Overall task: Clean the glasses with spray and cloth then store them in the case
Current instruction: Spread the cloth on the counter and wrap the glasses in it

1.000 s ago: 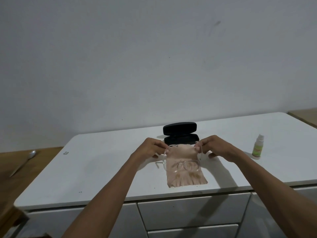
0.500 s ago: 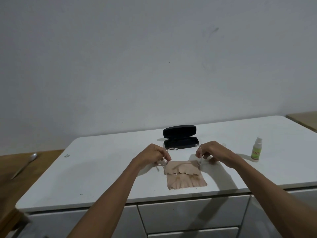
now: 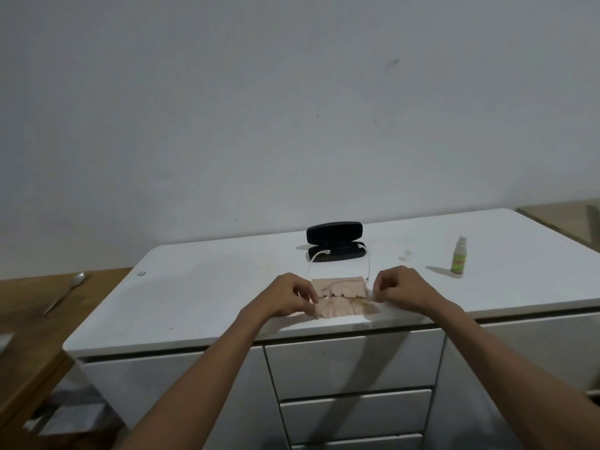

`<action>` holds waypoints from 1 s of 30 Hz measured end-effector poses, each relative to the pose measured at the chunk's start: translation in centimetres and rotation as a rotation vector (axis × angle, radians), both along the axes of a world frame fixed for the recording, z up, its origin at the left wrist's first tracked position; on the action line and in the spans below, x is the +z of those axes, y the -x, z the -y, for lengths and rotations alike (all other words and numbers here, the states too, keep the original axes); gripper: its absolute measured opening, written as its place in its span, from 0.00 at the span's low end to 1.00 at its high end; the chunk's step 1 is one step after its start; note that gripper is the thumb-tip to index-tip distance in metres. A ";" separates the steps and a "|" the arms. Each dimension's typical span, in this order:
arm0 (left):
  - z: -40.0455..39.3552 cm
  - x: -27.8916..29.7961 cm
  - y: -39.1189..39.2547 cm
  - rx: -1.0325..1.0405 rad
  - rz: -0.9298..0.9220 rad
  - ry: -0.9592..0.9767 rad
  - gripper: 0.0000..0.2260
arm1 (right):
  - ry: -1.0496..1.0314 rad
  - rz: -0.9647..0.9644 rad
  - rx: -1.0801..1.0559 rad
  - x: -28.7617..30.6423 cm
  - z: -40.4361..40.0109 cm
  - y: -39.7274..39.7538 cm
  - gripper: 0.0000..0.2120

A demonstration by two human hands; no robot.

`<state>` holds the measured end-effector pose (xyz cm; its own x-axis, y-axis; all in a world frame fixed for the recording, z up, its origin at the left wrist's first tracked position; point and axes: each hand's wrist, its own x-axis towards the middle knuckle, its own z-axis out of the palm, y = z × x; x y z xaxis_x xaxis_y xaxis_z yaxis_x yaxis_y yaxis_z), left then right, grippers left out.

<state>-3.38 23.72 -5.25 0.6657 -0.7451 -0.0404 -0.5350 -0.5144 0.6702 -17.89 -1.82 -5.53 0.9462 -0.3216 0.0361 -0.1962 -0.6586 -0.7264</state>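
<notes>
1. Both hands are out over the front edge of the white surface (image 3: 201, 297), one at each end of the clear-framed glasses (image 3: 337, 298).
2. The left hand (image 3: 290, 295) has its grip pressed together on the left end of the frame, thumb and fingertips pinching right about where the hinge is.
3. The right hand (image 3: 401, 287) does the same on the right end, grip pinched shut on the frame corner with the other fingers curled in.
4. The glasses sit low over the beige cloth (image 3: 341, 302), front of the frame toward the person, both temple arms spread and pointing away toward the case. Honestly can't tell if the frame is touching the cloth or just above it.
5. The cloth lies flat on the surface close to the front edge, between the two hands.
6. The black case (image 3: 336, 243) is just behind the cloth, lid standing open, and the temple tips reach right to its front edge.
7. A little spray bottle (image 3: 458, 256) with a green label stands upright off to the right, well apart from the hands. Its small clear cap (image 3: 408, 253) sits on the surface between it and the case.
8. Way off to the left there's a spoon (image 3: 66, 292) on a wooden table (image 3: 19, 323).
</notes>
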 end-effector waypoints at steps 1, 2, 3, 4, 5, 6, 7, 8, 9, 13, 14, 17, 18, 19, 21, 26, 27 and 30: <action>-0.2 0.0 0.9 -0.010 0.010 -0.017 0.08 | 0.036 -0.029 0.026 0.0 -0.6 0.6 0.05; 0.1 -0.2 1.1 -0.012 0.022 -0.027 0.09 | 0.063 -0.060 0.054 -0.1 -0.8 0.5 0.05; 0.2 -0.3 1.4 -0.009 0.034 -0.029 0.10 | 0.096 -0.084 0.079 -0.2 -1.0 0.5 0.06; 0.2 -0.2 1.8 -0.004 0.045 -0.023 0.10 | 0.126 -0.099 0.090 -0.3 -1.4 0.7 0.07; 0.1 -0.2 2.1 0.002 0.055 -0.013 0.09 | 0.156 -0.099 0.082 -0.4 -1.7 0.8 0.08; 0.0 -0.2 2.4 0.009 0.062 -0.002 0.09 | 0.179 -0.084 0.074 -0.4 -1.9 0.9 0.07; -0.1 -0.3 2.6 0.017 0.074 0.004 0.08 | 0.208 -0.068 0.063 -0.4 -2.1 1.0 0.06; -0.1 -0.4 2.8 0.025 0.091 0.012 0.06 | 0.242 -0.048 0.056 -0.5 -2.2 1.0 0.05; -0.1 -0.6 2.9 0.033 0.108 0.022 0.05 | 0.277 -0.033 0.055 -0.5 -2.4 1.0 0.03; -0.1 -0.9 3.1 0.055 0.150 0.031 0.02 | 0.397 -0.021 0.053 -1.0 -2.7 0.8 0.04; 0.0 -0.9 3.0 0.064 0.142 0.041 0.02 | 0.410 -0.010 0.038 -1.1 -2.7 0.7 0.04; 0.2 -0.9 2.4 0.121 0.102 0.117 0.02 | 0.399 0.058 -0.039 -0.8 -2.7 0.2 0.04; 0.2 -0.9 2.1 0.145 0.097 0.155 0.02 | 0.390 0.077 -0.064 -0.7 -2.7 -0.1 0.04; 0.4 -0.9 1.9 0.175 0.095 0.194 0.02 | 0.380 0.087 -0.089 -0.5 -2.7 -0.3 0.04; 0.9 -1.2 1.5 0.261 0.076 0.277 0.03 | 0.366 0.098 -0.138 -0.3 -2.8 -1.0 0.04; 2.0 -2.1 0.4 0.436 0.013 0.408 0.04 | 0.428 0.106 -0.236 -0.8 -2.8 -3.3 0.08; 2.2 -2.3 0.2 0.452 0.023 0.397 0.04 | 0.436 0.105 -0.245 -1.0 -2.9 -3.6 0.09; 2.6 -2.9 -0.4 0.495 0.053 0.359 0.05 | 0.484 0.082 -0.251 -1.9 -3.0 -4.6 0.10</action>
